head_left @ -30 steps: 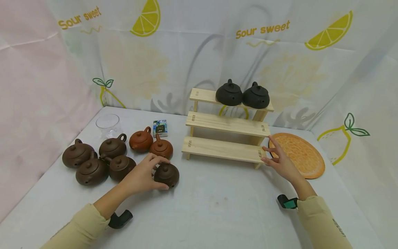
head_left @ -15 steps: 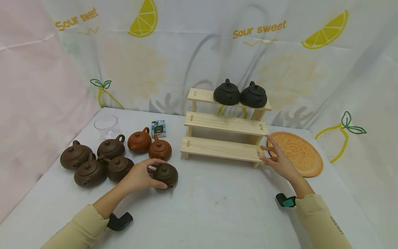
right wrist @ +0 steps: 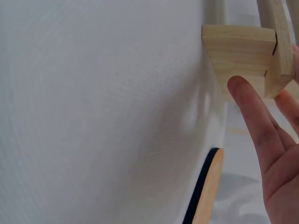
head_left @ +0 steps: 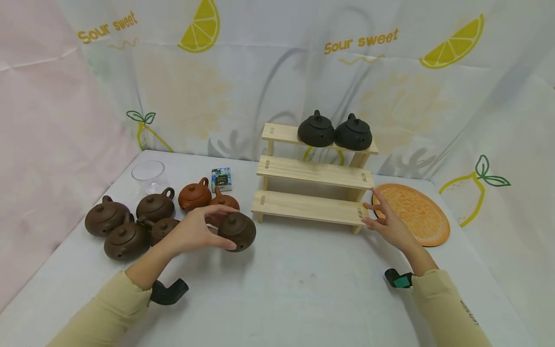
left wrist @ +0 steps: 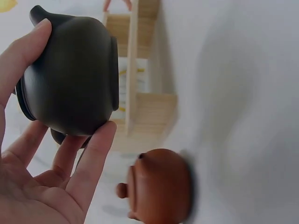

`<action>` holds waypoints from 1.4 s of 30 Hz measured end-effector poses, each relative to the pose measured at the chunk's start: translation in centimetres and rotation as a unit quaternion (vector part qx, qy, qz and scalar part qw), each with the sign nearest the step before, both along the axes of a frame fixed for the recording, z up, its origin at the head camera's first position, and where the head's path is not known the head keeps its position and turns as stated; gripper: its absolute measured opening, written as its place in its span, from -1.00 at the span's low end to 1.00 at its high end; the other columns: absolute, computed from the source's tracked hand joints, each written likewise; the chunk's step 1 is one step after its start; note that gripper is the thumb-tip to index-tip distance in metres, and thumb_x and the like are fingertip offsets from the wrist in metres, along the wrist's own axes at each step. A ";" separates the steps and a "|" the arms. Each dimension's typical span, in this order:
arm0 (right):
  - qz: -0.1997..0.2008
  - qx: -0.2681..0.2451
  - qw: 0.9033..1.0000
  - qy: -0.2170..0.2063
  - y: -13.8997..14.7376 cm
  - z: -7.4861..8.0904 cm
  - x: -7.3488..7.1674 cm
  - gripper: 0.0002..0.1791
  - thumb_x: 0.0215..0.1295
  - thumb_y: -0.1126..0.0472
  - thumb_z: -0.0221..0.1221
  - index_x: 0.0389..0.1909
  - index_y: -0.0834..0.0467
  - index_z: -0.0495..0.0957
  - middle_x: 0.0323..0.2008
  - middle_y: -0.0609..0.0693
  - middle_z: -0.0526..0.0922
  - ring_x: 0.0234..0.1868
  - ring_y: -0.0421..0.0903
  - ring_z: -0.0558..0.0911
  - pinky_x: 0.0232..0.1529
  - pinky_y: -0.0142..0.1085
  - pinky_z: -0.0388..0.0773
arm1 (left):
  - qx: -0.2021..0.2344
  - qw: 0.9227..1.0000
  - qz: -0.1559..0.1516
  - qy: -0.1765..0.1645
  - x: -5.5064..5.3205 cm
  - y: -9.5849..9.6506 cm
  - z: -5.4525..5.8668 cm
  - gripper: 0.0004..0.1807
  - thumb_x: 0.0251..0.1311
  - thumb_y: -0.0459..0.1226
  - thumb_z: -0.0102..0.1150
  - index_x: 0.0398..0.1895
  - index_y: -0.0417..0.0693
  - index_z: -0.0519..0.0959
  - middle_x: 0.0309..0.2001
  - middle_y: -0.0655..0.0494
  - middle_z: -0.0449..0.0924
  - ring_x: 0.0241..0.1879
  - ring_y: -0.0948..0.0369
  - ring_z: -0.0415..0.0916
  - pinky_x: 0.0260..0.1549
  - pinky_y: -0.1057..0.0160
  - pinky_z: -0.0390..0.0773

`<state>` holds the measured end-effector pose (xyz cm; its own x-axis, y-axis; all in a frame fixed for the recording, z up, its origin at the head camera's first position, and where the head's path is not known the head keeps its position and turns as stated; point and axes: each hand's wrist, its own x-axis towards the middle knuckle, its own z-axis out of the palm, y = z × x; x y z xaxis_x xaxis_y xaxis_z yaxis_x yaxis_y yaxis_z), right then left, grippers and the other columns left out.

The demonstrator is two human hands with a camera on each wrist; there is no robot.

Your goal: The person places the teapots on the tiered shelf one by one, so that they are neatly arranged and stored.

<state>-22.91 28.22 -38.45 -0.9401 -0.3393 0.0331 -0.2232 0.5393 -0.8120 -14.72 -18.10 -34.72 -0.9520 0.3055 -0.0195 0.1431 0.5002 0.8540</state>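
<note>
My left hand [head_left: 195, 233] grips a dark brown teapot [head_left: 237, 232] between thumb and fingers. In the left wrist view that teapot [left wrist: 74, 74] is held off the white table, its spout beside the thumb. Fingers of my right hand [head_left: 392, 227] rest fairly straight against the right end of a three-tier wooden shelf [head_left: 312, 205]. The right wrist view shows this hand [right wrist: 271, 144] at the shelf end [right wrist: 238, 46]; whether every fingertip touches cannot be told. Two black teapots [head_left: 316, 130] stand side by side on the top tier.
Several brown teapots [head_left: 126, 240] cluster at the left. Two reddish-orange teapots [head_left: 195, 196] stand just behind the left hand, one partly hidden. Behind them are a clear glass bowl [head_left: 149, 176] and a small patterned box [head_left: 221, 179]. A round pizza-like board [head_left: 414, 214] lies right of the shelf.
The left hand has lifted the brown teapot off the table and moved it slightly up and right. The right hand stays at the shelf's end.
</note>
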 end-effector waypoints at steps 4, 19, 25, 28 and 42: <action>0.001 -0.002 1.000 -0.003 -0.1 -0.1 0.1 -0.02 0.27 0.20 0.17 0.46 -0.21 -0.33 0.24 0.37 0.25 -0.18 0.23 0.61 -0.18 -0.32 0.56 | 0.008 1.000 -0.005 0.020 -1.1 0.1 1.2 -0.24 -0.29 -0.13 0.56 0.12 -0.05 0.49 -0.07 0.01 0.54 -0.18 0.13 0.52 -0.26 0.21 0.55; 0.006 -0.013 1.000 -0.004 -0.2 -0.6 0.0 -0.01 0.26 0.22 0.18 0.46 -0.20 -0.32 0.24 0.38 0.25 -0.17 0.25 0.61 -0.18 -0.32 0.56 | -0.024 0.999 0.023 0.018 -6.2 0.4 5.1 -0.19 -0.28 -0.05 0.54 0.18 0.09 0.45 0.09 -0.02 0.44 -0.06 0.07 0.49 -0.20 0.11 0.51; 0.006 -0.010 1.000 -0.003 -0.2 -0.7 -0.1 -0.01 0.26 0.21 0.18 0.46 -0.21 -0.31 0.24 0.38 0.26 -0.17 0.24 0.61 -0.19 -0.29 0.57 | -0.018 0.999 0.042 0.012 -8.4 0.8 6.7 -0.20 -0.23 -0.07 0.52 0.21 0.11 0.42 0.12 0.01 0.39 -0.01 0.07 0.44 -0.34 0.06 0.55; 0.003 -0.009 1.000 -0.004 -0.3 -0.7 -0.1 -0.01 0.25 0.20 0.18 0.46 -0.22 -0.31 0.24 0.37 0.26 -0.17 0.23 0.61 -0.19 -0.29 0.57 | -0.023 0.998 0.055 0.030 -9.6 1.2 7.4 -0.21 -0.22 -0.06 0.51 0.20 0.10 0.44 0.11 -0.01 0.40 0.03 0.06 0.40 -0.17 0.08 0.48; 0.006 -0.017 1.000 0.002 0.0 -0.2 0.0 -0.02 0.27 0.24 0.16 0.47 -0.15 -0.32 0.23 0.39 0.24 -0.16 0.27 0.60 -0.19 -0.32 0.56 | 0.011 0.994 0.089 0.065 -15.5 4.7 9.6 -0.18 -0.25 -0.03 0.52 0.21 0.15 0.43 0.11 -0.01 0.43 0.08 0.06 0.34 -0.01 0.05 0.36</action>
